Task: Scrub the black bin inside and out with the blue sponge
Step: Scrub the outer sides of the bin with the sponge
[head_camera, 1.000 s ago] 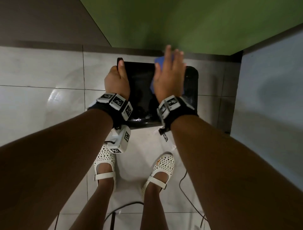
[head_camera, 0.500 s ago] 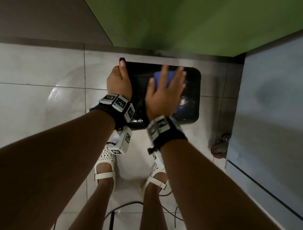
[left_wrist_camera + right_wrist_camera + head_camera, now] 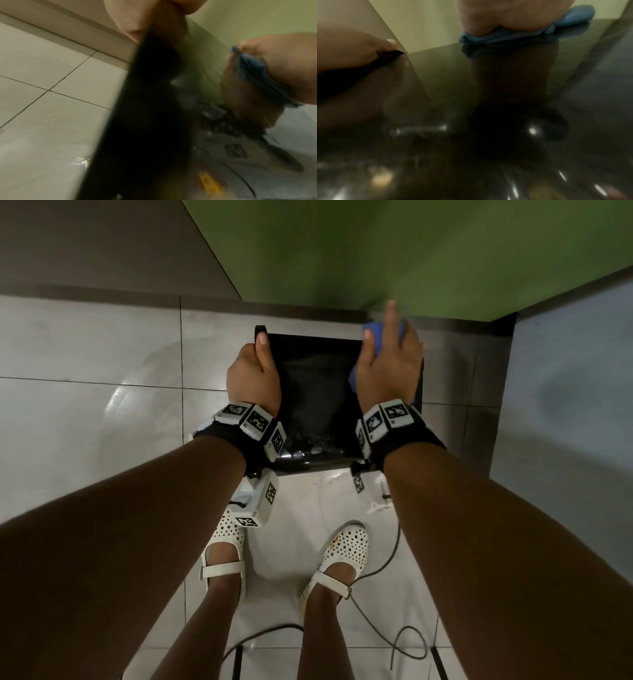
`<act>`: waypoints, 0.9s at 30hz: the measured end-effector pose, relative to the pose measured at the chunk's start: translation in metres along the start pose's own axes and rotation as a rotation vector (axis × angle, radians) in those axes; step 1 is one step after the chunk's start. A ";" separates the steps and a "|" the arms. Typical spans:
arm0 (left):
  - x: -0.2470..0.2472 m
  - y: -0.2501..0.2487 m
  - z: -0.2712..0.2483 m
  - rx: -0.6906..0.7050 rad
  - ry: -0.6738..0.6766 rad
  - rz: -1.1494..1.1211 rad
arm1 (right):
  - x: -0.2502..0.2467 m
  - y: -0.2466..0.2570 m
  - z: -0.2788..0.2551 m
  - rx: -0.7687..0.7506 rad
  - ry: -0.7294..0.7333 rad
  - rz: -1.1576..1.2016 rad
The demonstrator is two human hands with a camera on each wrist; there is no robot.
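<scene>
The black bin (image 3: 315,392) lies on the tiled floor in front of my feet, its glossy wet face turned up. My left hand (image 3: 255,371) grips its left edge, thumb lying along the top. My right hand (image 3: 390,361) presses the blue sponge (image 3: 373,332) flat against the bin's far right corner with its fingers stretched out and blurred. In the left wrist view the bin's edge (image 3: 145,108) runs diagonally, and the sponge (image 3: 257,75) shows squashed under the right palm. The right wrist view has the sponge (image 3: 522,31) flattened on the shiny bin surface (image 3: 471,94).
A green wall (image 3: 376,251) stands just behind the bin, and a grey panel (image 3: 565,405) closes off the right side. The pale floor tiles (image 3: 85,405) look wet. Black cables (image 3: 376,628) trail over the floor by my white shoes (image 3: 226,546).
My right hand has slid the sponge from the bin's middle out to its far right corner. My left hand has kept its grip on the left edge.
</scene>
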State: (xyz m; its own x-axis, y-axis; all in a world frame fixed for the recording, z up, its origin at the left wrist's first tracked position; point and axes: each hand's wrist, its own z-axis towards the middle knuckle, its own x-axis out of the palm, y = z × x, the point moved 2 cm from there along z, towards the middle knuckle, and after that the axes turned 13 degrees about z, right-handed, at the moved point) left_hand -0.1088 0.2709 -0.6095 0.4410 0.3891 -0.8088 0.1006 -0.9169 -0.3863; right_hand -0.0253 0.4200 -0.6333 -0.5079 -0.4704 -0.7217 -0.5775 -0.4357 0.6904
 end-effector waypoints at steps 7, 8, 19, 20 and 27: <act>0.000 0.001 0.000 0.020 -0.001 -0.003 | -0.008 0.005 -0.027 0.032 0.081 0.058; 0.000 0.001 -0.001 0.018 -0.002 -0.001 | -0.007 0.007 -0.032 -0.002 0.109 0.018; -0.002 0.001 -0.003 -0.001 -0.004 -0.028 | 0.019 0.033 -0.062 -0.456 0.375 -0.010; -0.002 0.001 -0.003 -0.001 -0.002 -0.029 | 0.015 0.028 -0.058 -0.435 0.377 0.001; -0.002 0.000 -0.001 -0.003 0.007 0.011 | -0.009 0.004 -0.039 -0.020 0.175 -0.089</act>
State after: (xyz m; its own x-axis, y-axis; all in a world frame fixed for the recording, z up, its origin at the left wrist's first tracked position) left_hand -0.1090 0.2697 -0.6081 0.4484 0.3788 -0.8096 0.0984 -0.9212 -0.3764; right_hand 0.0022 0.3923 -0.6224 -0.3358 -0.5551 -0.7610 -0.6014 -0.4954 0.6268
